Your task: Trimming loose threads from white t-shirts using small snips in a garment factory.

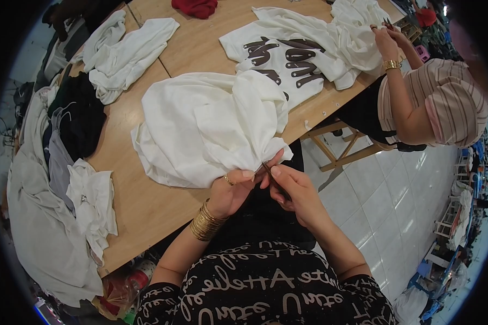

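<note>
Left hand (232,187), gold ring on one finger and a stack of gold bangles (205,222) on the wrist, is pinched shut on the gathered edge of a plain white cotton garment (211,124). Garment lies bunched on the light wooden plywood table (146,200), its lower corner hanging off the table's near edge where the hands meet. Right hand (295,192) is closed around a small dark thread snipper (271,176); blade tip sits right at the cloth edge, touching or just beside it, can't tell which. Both hands close together, nearly touching. Beyond the garment, a white printed shirt with dark lettering (279,57) lies flat on the table; further left a crumpled white shirt (119,51). A heap of black fabric (78,116) and a pile of white and grey garments (43,216) run along the table's left side. A red cloth (196,7) sits at the far edge. On the right a co-worker in a striped top (444,103) has both hands on another white garment (358,32). White tiled floor (396,200) below.
</note>
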`<action>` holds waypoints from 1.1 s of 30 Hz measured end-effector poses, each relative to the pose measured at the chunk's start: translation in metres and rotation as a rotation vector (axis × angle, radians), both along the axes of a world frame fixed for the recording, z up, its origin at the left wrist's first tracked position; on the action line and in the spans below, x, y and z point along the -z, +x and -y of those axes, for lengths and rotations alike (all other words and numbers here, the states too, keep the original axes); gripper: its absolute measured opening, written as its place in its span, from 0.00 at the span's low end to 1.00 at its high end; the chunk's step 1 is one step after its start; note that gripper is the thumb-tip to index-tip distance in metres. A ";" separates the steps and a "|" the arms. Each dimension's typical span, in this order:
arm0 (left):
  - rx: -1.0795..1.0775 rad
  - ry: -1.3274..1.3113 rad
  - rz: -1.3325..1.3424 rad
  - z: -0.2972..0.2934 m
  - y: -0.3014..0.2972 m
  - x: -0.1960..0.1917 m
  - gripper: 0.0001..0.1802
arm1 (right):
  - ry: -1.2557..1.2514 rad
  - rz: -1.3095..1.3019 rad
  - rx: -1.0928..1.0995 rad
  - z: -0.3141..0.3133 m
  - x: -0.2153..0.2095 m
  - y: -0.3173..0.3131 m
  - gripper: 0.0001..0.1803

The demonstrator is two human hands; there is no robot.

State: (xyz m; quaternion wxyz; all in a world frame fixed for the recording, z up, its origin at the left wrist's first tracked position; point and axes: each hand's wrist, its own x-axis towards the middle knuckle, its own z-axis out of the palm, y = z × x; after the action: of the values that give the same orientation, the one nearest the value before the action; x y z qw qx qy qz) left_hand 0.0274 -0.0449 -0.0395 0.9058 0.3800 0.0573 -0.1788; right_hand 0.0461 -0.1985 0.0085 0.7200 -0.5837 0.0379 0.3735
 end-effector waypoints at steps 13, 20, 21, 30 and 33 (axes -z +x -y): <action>0.009 0.002 0.056 -0.006 -0.002 0.005 0.10 | 0.090 -0.178 0.017 -0.002 0.003 0.005 0.18; 0.018 0.024 0.065 -0.015 -0.009 0.032 0.12 | 0.084 -0.167 0.009 -0.003 0.006 0.004 0.17; 0.011 0.018 0.043 -0.016 -0.010 0.034 0.13 | 0.100 -0.196 0.027 -0.004 0.004 0.005 0.18; 0.035 -0.102 0.039 -0.007 -0.003 0.008 0.32 | -0.025 0.196 0.271 -0.009 0.002 0.004 0.11; 0.024 -0.238 0.037 -0.006 -0.004 0.011 0.32 | -0.238 0.651 0.282 -0.004 0.012 0.010 0.06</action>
State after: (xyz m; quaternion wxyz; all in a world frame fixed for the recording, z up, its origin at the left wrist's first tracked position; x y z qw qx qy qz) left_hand 0.0234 -0.0394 -0.0500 0.9432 0.2734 0.0143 -0.1882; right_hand 0.0566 -0.1948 -0.0033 0.6657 -0.7407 -0.0698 0.0586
